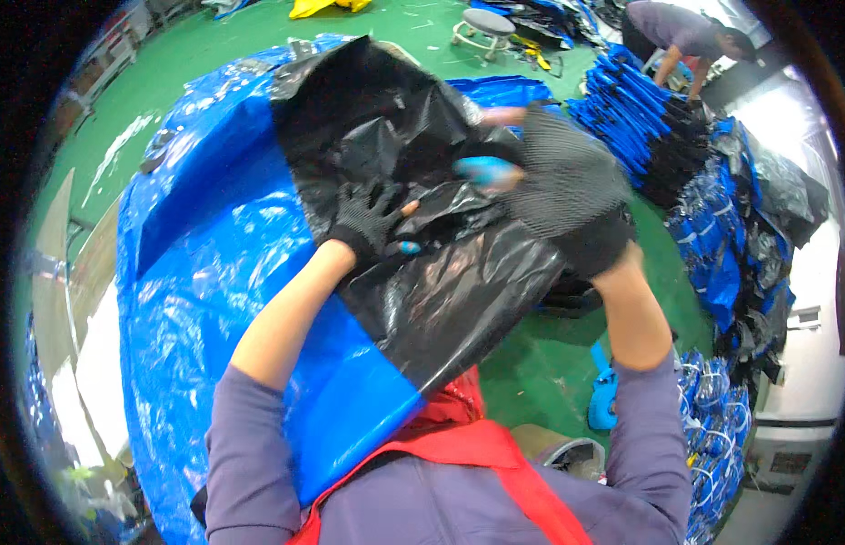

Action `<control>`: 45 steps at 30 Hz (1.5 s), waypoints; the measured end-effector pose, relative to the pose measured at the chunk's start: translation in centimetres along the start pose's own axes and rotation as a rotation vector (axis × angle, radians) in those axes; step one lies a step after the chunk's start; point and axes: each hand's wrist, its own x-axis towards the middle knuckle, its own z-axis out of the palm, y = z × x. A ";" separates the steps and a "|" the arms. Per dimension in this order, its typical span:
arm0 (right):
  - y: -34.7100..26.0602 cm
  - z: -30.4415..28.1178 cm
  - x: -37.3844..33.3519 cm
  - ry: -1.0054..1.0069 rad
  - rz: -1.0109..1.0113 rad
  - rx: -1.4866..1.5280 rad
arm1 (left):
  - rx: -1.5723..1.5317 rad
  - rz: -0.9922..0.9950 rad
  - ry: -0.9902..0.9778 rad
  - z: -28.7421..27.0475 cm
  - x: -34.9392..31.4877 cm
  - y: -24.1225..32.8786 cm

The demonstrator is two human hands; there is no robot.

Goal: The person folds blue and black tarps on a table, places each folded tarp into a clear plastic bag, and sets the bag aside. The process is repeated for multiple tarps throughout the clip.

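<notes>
A wide plastic sheet lies spread before me, with a shiny blue part (218,245) on the left and a crumpled black part (413,313) joining it on the right. My left hand (366,218), in a black knit glove with a bare fingertip showing, presses on the black part with its fingers spread. Blue covering shows at its thumb tip. Over the right side of the black part is my right hand (568,186), gloved alike and closer to the camera. Motion smears its fingers, one with a blue covering, so whether they hold the plastic is unclear.
Folded blue and black sheets (627,123) are stacked at the far right, where another person (681,41) bends over. Tied blue bundles (713,427) lie by my right arm. Farther off stands a round grey stool (488,23) on the green floor (422,27). A bucket (577,454) sits near my waist.
</notes>
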 end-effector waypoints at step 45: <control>24.1 15.9 6.2 -0.225 0.422 -0.444 | -1.390 -0.711 0.862 2.9 -29.2 -42.0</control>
